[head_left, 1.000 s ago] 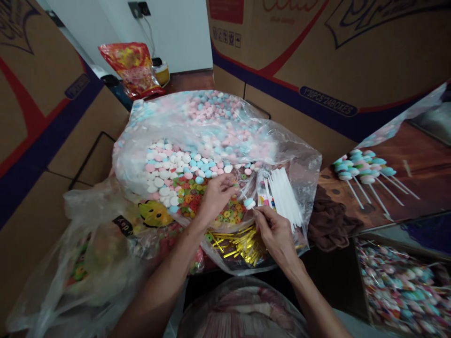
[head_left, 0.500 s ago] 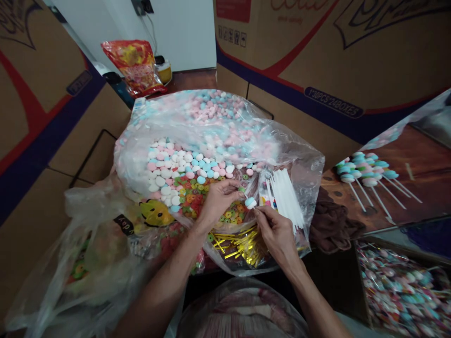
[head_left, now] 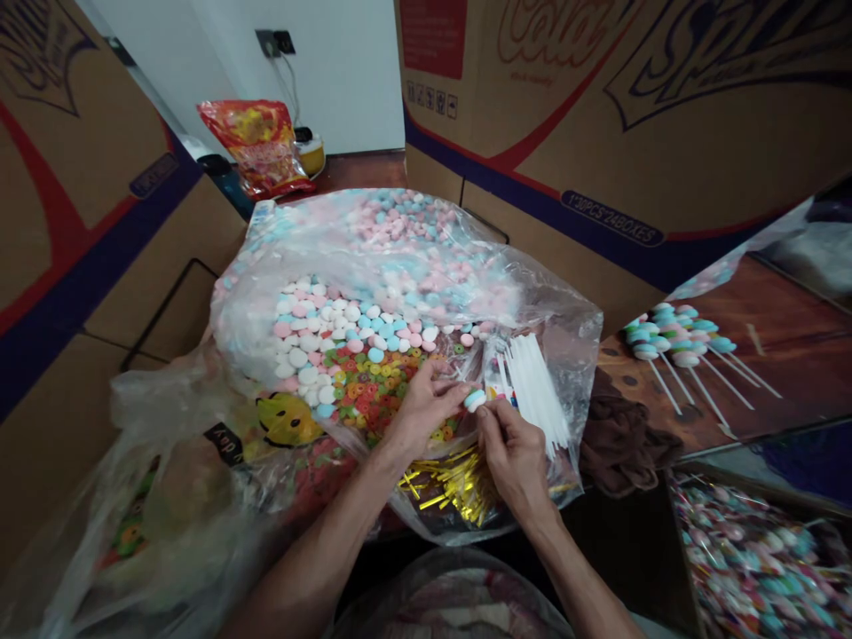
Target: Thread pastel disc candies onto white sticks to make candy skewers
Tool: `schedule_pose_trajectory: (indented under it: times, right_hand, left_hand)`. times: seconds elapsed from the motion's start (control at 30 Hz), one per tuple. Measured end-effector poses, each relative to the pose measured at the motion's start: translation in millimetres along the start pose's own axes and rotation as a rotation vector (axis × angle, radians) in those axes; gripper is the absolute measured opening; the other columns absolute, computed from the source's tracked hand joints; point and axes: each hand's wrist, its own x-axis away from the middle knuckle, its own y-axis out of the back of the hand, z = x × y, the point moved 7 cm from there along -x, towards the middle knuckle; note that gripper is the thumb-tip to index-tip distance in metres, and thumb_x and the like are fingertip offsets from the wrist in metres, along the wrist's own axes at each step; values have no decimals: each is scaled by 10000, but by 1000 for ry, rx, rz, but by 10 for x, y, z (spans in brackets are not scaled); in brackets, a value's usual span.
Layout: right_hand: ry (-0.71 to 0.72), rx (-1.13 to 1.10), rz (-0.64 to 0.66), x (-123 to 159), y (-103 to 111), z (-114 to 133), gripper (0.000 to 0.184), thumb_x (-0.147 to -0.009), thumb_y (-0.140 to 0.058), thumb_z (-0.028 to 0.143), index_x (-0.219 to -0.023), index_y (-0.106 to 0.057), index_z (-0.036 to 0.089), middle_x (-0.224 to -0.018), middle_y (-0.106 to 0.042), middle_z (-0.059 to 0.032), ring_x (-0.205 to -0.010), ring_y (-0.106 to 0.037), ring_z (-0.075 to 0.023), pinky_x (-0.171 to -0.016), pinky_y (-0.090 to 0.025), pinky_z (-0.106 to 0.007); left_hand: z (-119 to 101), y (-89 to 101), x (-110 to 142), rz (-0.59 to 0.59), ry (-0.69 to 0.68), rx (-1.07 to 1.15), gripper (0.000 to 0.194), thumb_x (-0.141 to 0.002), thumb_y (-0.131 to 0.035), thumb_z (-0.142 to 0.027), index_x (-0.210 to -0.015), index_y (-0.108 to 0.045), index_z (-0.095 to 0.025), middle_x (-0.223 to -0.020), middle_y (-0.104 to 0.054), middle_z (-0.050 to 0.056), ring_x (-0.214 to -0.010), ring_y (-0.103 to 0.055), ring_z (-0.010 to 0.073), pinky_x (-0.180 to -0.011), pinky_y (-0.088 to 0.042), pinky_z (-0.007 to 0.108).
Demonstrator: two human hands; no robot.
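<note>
Just above the open plastic bag, my right hand [head_left: 512,448] pinches the lower end of a small candy skewer, whose blue and white marshmallow candies [head_left: 475,400] show above my fingers. The stick itself is mostly hidden in my grip. From the left, my left hand [head_left: 426,404] closes its fingertips against the side of those candies. Under my hands lie gummy rings [head_left: 363,390] in red, yellow and green. Behind them spreads a heap of pink, white and blue marshmallow candies [head_left: 333,333]. White sticks [head_left: 536,386] lie bundled right of my hands, and gold twist ties [head_left: 459,484] sit below.
Finished candy skewers [head_left: 685,337] rest on the brown table at right. A box of wrapped candies [head_left: 765,550] stands lower right, near a brown cloth [head_left: 626,435]. Large cardboard boxes [head_left: 532,177] wall the back and left. A red candy bag [head_left: 256,146] stands behind.
My left fingertips have come down and right onto the blue and white candies; before, they were slightly apart with a green bit between them. The view has tilted slightly.
</note>
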Motion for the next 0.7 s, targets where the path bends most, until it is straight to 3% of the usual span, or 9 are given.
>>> schedule_pose_trajectory:
  times: [0.13, 0.23, 0.3, 0.37, 0.43, 0.5, 0.57, 0.7]
  right_hand:
    - [-11, -12, -48, -66, 19, 0, 302, -941, -485, 333, -675, -520, 193, -546, -429, 62, -488, -391, -89, -501, -315, -210]
    - [-42, -76, -57, -130, 39, -23, 301, -939, -498, 354, -688, -535, 193, -557, -475, 57, -505, -430, -95, -517, -345, -206]
    - [-61, -99, -93, -159, 84, -46, 290, -934, -514, 366, -708, -557, 190, -572, -503, 51, -520, -448, -100, -532, -359, -209]
    - [-82, -112, -125, -167, 124, -78, 284, -926, -530, 377, -718, -568, 188, -574, -510, 49, -529, -452, -106, -536, -363, -214]
    - [-110, -129, -132, -155, 133, -119, 283, -917, -543, 387, -721, -572, 185, -572, -506, 48, -536, -451, -111, -537, -365, -219]
    - [-134, -150, -120, -132, 110, -163, 286, -915, -546, 391, -721, -573, 183, -572, -499, 47, -543, -452, -115, -538, -367, -222]
    - [-145, -163, -103, -108, 71, -202, 294, -920, -538, 395, -719, -569, 183, -571, -490, 49, -540, -445, -115, -538, -366, -226]
    - [-132, -162, -85, -85, 17, -260, 309, -931, -526, 408, -717, -558, 187, -572, -482, 50, -533, -434, -113, -537, -365, -228]
  left_hand:
    - [-15, -81, -8, 86, -12, -26, 500, -646, -828, -351, -963, -477, -192, -894, -721, 58, -793, -680, 142, -682, -510, 219]
    - [-154, -116, -182, 96, -132, -146, 272, -780, -699, -327, -937, -526, -190, -834, -714, 40, -741, -671, 146, -645, -503, 228]
    - [-322, -115, -357, 36, -294, -343, 112, -863, -564, -273, -915, -594, -179, -845, -712, 47, -749, -671, 163, -663, -511, 257]
    - [-497, -145, -514, -39, -485, -678, 158, -869, -510, -186, -896, -666, -177, -912, -720, 62, -857, -675, 195, -762, -512, 292]
    - [-561, -242, -645, -26, -593, -1050, 225, -869, -492, -146, -887, -714, -183, -959, -725, 83, -967, -658, 227, -861, -486, 326]
    - [-536, -320, -738, 18, -605, -1327, 258, -887, -479, -158, -903, -734, -190, -989, -725, 102, -1009, -643, 240, -887, -466, 337]
    - [-504, -353, -782, 33, -572, -1462, 274, -904, -466, -185, -932, -738, -195, -998, -723, 110, -1002, -639, 240, -866, -461, 332]
    - [-488, -344, -794, -13, -508, -1456, 299, -920, -435, -208, -943, -733, -192, -936, -723, 113, -949, -641, 248, -835, -453, 337]
